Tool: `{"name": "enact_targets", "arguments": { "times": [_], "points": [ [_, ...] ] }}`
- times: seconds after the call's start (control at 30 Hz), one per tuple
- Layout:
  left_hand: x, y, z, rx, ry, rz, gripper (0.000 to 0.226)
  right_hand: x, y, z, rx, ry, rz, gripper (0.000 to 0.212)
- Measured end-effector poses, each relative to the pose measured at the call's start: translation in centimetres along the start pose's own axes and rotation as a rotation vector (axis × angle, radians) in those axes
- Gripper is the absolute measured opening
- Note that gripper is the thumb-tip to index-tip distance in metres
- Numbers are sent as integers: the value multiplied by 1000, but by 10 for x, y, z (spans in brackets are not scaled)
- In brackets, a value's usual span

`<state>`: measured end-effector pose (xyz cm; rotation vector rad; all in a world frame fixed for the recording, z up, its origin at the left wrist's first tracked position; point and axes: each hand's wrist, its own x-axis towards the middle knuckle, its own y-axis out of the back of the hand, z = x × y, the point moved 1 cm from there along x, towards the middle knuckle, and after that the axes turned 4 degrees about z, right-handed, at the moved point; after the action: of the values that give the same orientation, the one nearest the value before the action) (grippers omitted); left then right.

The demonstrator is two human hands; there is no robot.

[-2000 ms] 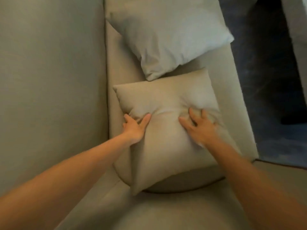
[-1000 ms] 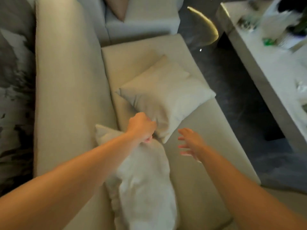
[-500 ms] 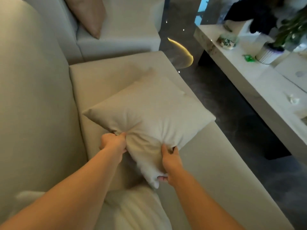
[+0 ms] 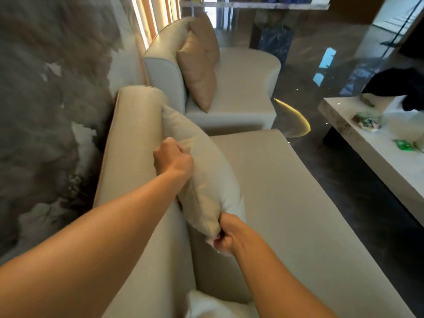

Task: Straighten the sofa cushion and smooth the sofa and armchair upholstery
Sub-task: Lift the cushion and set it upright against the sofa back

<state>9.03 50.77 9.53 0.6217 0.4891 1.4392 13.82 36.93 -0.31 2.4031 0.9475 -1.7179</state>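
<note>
A beige sofa cushion (image 4: 213,175) stands nearly upright against the beige sofa backrest (image 4: 133,143). My left hand (image 4: 173,158) grips its upper edge in a fist. My right hand (image 4: 226,235) pinches its lower near corner just above the sofa seat (image 4: 282,203). A second, whiter cushion (image 4: 206,305) shows only partly at the bottom edge. Beyond the sofa's far end stands a pale armchair (image 4: 241,88) with a tan cushion (image 4: 198,67) leaning on its back.
A white marble coffee table (image 4: 390,157) with small items and a dark cloth (image 4: 399,83) stands to the right, across a strip of glossy dark floor (image 4: 344,184). A grey marbled wall (image 4: 46,111) runs behind the sofa on the left.
The beige cushion was lying flat on the seat; both hands have lifted it and set it upright against the backrest. My view has swung up toward the armchair.
</note>
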Motion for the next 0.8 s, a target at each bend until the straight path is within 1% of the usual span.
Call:
{"name": "enact_targets", "arguments": {
  "times": [0.07, 0.1, 0.13, 0.17, 0.23, 0.3, 0.37, 0.43, 0.5, 0.57, 0.6, 0.67, 0.73, 0.8],
  "points": [
    [-15, -2, -10, 48, 16, -109, 9, -11, 1, 5, -78, 16, 34, 27],
    [-25, -6, -14, 58, 31, -166, 9, -20, 2, 8, -125, 17, 18, 26],
    [-35, -8, -19, 55, 32, -208, 14, -31, 4, 12, -165, 19, -10, 25],
    [-44, -9, -22, 61, 2, -231, 20, -43, 6, 16, -208, 29, -33, 24],
    [-61, -4, -27, 132, -124, -257, 29, -63, 16, 25, -350, 96, -26, 21],
    [-77, 12, -30, 238, -279, -321, 30, -83, 35, 37, -559, 225, 46, 17],
    [-100, 35, -38, 355, -419, -396, 24, -101, 60, 57, -846, 424, 118, 18],
    [-132, 68, -58, 524, -485, -457, 20, -120, 84, 88, -1137, 602, 127, 23],
    [-178, 101, -84, 775, -572, -438, 21, -145, 104, 117, -1210, 756, 114, 27],
    [-238, 131, -112, 922, -628, -349, 28, -173, 125, 148, -1201, 884, 74, 35],
    [-272, 143, -122, 938, -615, -311, 29, -186, 139, 165, -1221, 889, 62, 43],
    [-341, 164, -134, 913, -545, -247, 29, -218, 174, 206, -1370, 861, 69, 56],
    [-406, 178, -143, 876, -429, -192, 35, -256, 213, 249, -1506, 858, 42, 59],
    [-467, 189, -153, 871, -353, -173, 43, -293, 248, 284, -1568, 842, 7, 60]
  ]
}}
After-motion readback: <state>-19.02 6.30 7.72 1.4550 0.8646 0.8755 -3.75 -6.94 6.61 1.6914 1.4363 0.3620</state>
